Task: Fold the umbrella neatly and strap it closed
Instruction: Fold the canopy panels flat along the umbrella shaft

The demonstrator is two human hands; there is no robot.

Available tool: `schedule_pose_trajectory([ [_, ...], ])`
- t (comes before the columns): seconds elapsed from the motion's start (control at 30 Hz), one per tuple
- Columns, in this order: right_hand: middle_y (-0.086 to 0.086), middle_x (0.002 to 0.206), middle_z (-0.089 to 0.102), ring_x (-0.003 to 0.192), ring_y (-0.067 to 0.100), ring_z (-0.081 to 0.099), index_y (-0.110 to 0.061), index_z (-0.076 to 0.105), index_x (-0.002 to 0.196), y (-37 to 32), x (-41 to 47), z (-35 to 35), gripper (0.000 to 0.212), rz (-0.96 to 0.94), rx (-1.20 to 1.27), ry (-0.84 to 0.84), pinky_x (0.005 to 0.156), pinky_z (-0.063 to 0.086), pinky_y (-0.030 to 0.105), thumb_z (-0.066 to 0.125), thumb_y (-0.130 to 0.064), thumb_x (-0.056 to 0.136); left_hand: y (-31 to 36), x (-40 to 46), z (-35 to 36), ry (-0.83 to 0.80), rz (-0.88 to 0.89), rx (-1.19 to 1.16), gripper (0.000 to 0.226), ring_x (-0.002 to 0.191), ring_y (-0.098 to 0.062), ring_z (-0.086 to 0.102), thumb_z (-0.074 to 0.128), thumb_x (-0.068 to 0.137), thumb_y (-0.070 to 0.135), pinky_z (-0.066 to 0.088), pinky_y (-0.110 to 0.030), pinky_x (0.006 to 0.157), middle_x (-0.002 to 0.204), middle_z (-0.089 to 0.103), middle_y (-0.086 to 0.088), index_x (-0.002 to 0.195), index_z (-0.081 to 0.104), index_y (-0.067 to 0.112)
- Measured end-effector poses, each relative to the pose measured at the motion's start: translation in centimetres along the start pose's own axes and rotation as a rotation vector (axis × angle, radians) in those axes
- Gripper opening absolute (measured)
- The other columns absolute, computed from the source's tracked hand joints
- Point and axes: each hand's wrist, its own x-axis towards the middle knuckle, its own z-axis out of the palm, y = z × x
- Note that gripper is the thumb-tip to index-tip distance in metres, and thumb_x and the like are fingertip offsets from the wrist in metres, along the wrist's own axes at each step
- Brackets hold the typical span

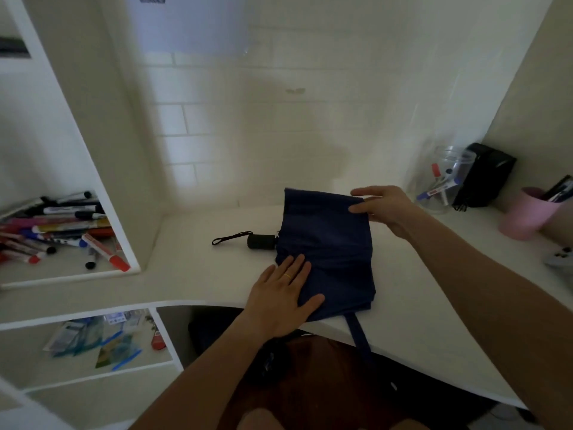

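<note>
A navy blue umbrella (328,243) lies collapsed on the white desk (192,274), its canopy spread flat in loose folds. Its black handle (261,241) points left, with a black wrist loop (229,237) trailing from it. The blue closing strap (359,336) hangs over the desk's front edge. My left hand (285,301) rests flat, fingers apart, on the canopy's near left corner. My right hand (383,207) pinches the canopy's far right edge between thumb and fingers.
An open shelf compartment at the left holds several markers (62,231). At the back right stand a clear jar (441,181) with pens, a black pouch (485,175) and a pink cup (525,217). A lower shelf (102,342) holds packets. My lap shows below the desk edge.
</note>
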Motion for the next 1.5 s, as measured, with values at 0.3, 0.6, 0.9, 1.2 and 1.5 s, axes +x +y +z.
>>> schedule_pose_trajectory([
  [0.3,-0.004,0.075,0.074,0.068,0.011,0.068,-0.021,0.077,0.080,3.3,-9.4,-0.6,0.012,-0.443,-0.360,0.151,0.069,0.056,0.025,0.086,-0.015,0.073,0.2,0.1,0.3,0.043,-0.027,-0.029,0.086,0.155,-0.013,0.003,0.011,0.090,0.077,0.006,-0.040,0.126,0.169,0.008,0.006,0.160,0.010,0.028],
  [0.6,-0.007,0.108,0.067,0.098,0.012,0.059,-0.020,0.070,0.078,12.7,-13.6,1.0,0.020,-0.791,-0.784,0.181,0.078,0.053,0.030,0.087,-0.011,0.070,0.1,0.0,-0.6,0.098,-0.007,-0.296,0.073,0.128,-0.021,0.052,0.034,0.085,0.080,0.033,-0.042,0.115,0.134,0.064,0.002,0.135,0.055,0.031],
  [0.9,-0.001,0.095,0.068,0.090,0.019,0.062,-0.017,0.068,0.084,13.3,-12.8,1.4,0.016,-0.940,-0.968,0.096,0.075,0.049,0.029,0.076,-0.004,0.078,1.8,-2.2,-3.5,0.452,-0.298,-0.777,0.054,0.079,-0.008,0.062,0.044,0.080,0.083,0.049,-0.031,0.072,0.081,0.066,0.012,0.101,0.054,0.034],
  [1.2,-0.004,0.087,0.065,0.072,0.016,0.060,-0.019,0.065,0.085,13.0,-13.3,1.2,0.018,-0.911,-1.014,0.072,0.061,0.049,0.028,0.074,-0.005,0.081,1.1,-1.6,-3.3,0.167,-0.204,-0.440,0.051,0.082,-0.021,0.065,0.068,0.091,0.031,0.055,-0.040,0.079,0.088,0.066,-0.002,0.138,0.049,0.031],
  [1.5,-0.013,0.097,0.067,0.090,0.011,0.062,-0.030,0.069,0.096,8.6,-13.2,1.0,0.016,-0.547,-1.084,-0.163,0.077,0.052,0.031,0.059,-0.031,0.083,0.9,-0.2,-2.8,-0.049,0.224,0.038,0.063,0.154,-0.016,0.011,0.045,0.100,0.022,0.030,-0.041,0.121,0.169,0.007,0.003,0.158,0.022,0.030],
])
